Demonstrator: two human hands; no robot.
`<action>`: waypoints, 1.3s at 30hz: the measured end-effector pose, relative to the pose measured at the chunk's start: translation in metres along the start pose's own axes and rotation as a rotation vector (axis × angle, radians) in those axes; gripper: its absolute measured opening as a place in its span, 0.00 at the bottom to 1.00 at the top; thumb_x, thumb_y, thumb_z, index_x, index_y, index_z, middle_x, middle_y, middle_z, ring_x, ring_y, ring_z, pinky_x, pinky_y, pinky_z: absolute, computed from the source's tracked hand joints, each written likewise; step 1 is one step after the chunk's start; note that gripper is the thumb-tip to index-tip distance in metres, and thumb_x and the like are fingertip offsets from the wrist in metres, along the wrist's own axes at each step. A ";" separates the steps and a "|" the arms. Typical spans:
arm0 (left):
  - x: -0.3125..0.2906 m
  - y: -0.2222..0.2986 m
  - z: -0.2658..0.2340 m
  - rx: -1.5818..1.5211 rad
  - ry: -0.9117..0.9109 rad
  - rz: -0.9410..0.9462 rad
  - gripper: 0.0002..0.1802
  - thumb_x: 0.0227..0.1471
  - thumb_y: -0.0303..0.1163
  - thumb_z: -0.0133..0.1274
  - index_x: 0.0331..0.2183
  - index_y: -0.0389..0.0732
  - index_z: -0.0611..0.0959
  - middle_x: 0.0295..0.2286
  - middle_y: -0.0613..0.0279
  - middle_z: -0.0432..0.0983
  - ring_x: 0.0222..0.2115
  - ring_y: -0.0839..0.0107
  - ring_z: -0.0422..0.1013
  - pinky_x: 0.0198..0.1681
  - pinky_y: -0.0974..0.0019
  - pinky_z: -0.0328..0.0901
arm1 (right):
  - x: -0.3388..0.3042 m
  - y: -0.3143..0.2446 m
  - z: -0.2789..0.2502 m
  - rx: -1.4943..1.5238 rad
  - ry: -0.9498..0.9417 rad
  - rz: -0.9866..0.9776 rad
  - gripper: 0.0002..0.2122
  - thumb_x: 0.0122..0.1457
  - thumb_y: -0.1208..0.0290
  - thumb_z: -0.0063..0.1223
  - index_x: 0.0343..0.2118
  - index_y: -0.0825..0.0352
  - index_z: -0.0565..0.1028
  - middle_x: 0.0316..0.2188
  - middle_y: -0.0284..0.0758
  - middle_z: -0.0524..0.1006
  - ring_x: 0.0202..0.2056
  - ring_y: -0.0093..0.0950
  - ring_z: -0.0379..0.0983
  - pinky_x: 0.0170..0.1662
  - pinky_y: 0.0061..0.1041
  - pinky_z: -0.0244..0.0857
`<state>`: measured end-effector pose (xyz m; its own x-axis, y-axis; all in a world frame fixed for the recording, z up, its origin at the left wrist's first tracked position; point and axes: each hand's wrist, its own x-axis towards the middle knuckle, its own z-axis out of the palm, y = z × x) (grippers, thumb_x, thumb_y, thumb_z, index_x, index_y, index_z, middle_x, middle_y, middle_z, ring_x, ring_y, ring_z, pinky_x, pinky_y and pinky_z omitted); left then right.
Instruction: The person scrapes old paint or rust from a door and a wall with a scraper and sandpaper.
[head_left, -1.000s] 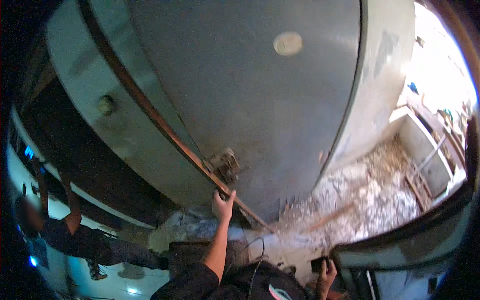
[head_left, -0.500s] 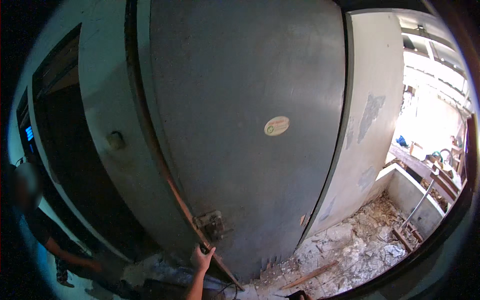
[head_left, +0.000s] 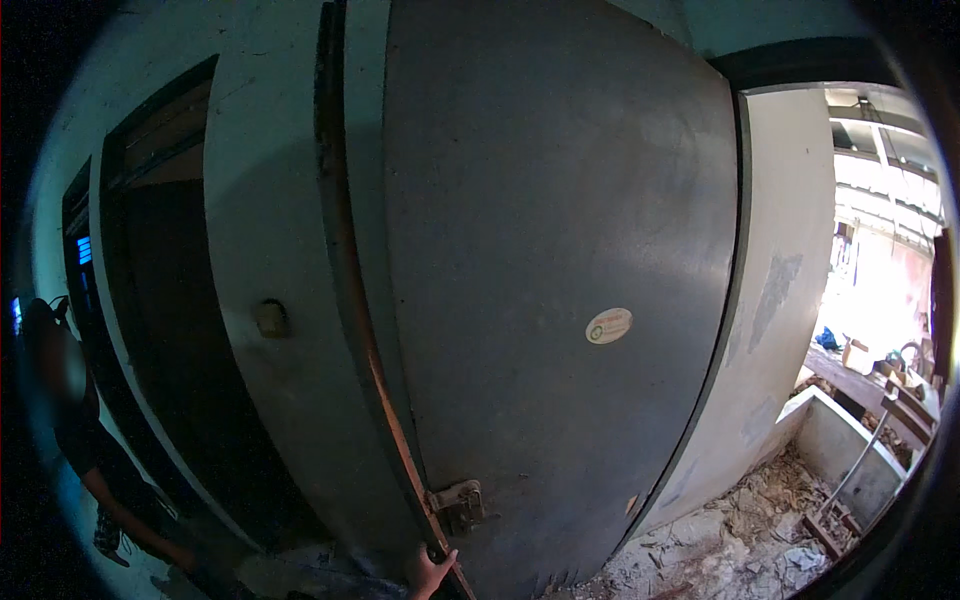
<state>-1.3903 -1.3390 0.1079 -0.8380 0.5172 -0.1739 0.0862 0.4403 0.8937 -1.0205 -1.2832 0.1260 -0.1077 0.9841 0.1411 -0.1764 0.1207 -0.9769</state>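
Observation:
A large grey door (head_left: 560,220) fills the middle of the view, with an oval sticker (head_left: 609,326) on its face. Its bare brown wooden edge (head_left: 392,405) runs down the left side. My left hand (head_left: 430,573) is closed around that edge low down, at the bottom of the picture, thumb toward the door's face. Just above the hand, a worn metal bolt latch (head_left: 460,505) is fixed to the door. My right hand is out of view.
At the far left stands a person (head_left: 75,430) by dark doorways (head_left: 190,330). A small box (head_left: 270,318) is on the green wall. To the right, debris (head_left: 735,535) covers the floor beside a low wall (head_left: 850,440) and a metal-legged wooden frame (head_left: 880,440).
The view has tilted up and left, so the door and my left hand sit lower and farther right. My right hand, with something dark, has dropped out of view.

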 end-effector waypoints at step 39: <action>0.015 0.028 -0.045 0.020 -0.043 0.545 0.27 0.41 0.47 0.62 0.34 0.32 0.76 0.28 0.50 0.74 0.32 0.55 0.71 0.35 0.60 0.65 | -0.052 -0.045 0.043 -0.332 -0.017 0.147 0.20 0.61 0.58 0.46 0.49 0.67 0.70 0.43 0.42 0.74 0.44 0.32 0.71 0.44 0.30 0.65</action>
<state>-1.4250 -1.3518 0.1485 -0.6464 0.7038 0.2947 0.5122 0.1140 0.8513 -1.0489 -1.3450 0.1695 -0.1252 0.9921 -0.0046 0.1688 0.0167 -0.9855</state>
